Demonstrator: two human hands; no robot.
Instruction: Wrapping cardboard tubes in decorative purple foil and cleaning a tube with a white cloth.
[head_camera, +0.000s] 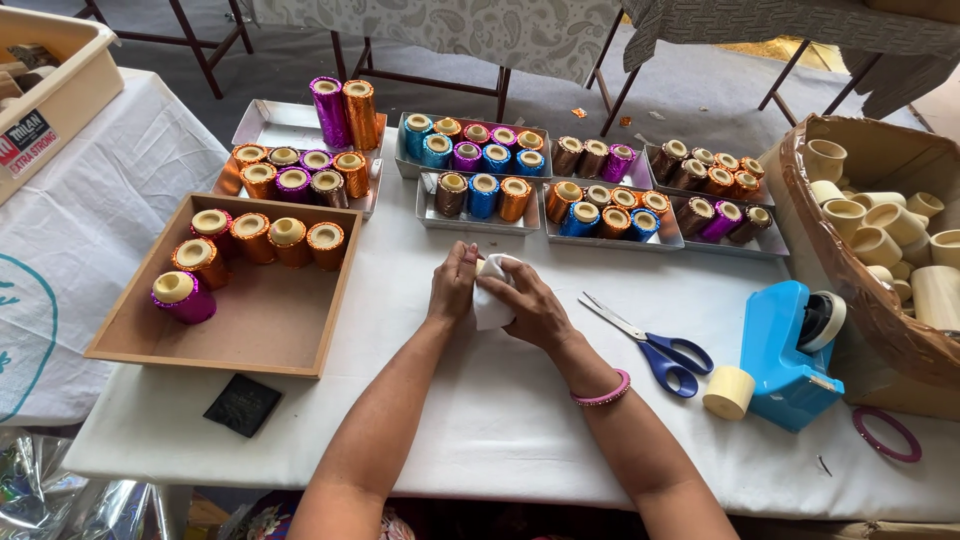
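Observation:
Both hands meet at the middle of the white-covered table (480, 420). My left hand (452, 285) and my right hand (528, 305) together hold a small cream cup wrapped in white material (492, 300); only its rim and the white wrap show between the fingers. A pink bangle (603, 392) sits on my right wrist. Blue-handled scissors (655, 348) lie just right of my right hand, with a bare cream cup (728, 392) and a blue tape dispenser (790, 352) beyond them.
A wooden tray (262, 325) on the left holds several foil-wrapped cups. Metal trays (480, 222) of coloured wrapped cups line the far side. A cardboard box (870, 320) of bare cream cups stands right. A black square (243, 404) and pink ring (887, 433) lie near the front.

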